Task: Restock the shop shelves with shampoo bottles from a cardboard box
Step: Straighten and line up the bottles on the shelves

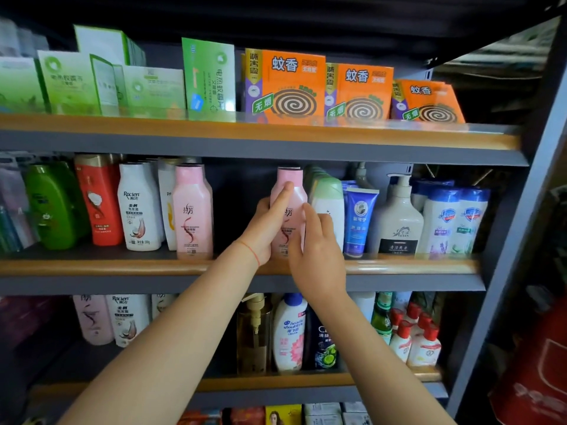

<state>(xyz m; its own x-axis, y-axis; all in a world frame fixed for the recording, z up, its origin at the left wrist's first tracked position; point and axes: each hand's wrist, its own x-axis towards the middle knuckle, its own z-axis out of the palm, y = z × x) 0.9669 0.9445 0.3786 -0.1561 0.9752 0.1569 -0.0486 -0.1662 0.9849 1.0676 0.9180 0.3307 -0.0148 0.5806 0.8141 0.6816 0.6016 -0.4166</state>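
Observation:
A pink shampoo bottle (295,191) stands upright on the middle shelf (122,267), near its front lip. My left hand (263,229) grips its left side, with the index finger lying straight up the front. On the right side my right hand (319,253) holds it, thumb on the front and fingers reaching in beside a green-capped white bottle (329,200). A matching pink bottle (193,213) stands further left, across a dark gap (239,210). No cardboard box is in view.
White, red and green bottles (101,204) fill the middle shelf's left; a blue tube (359,219), a pump bottle (399,219) and blue-capped bottles fill its right. Orange mosquito coil boxes (288,84) sit on the shelf above. More bottles (290,332) line the shelf below.

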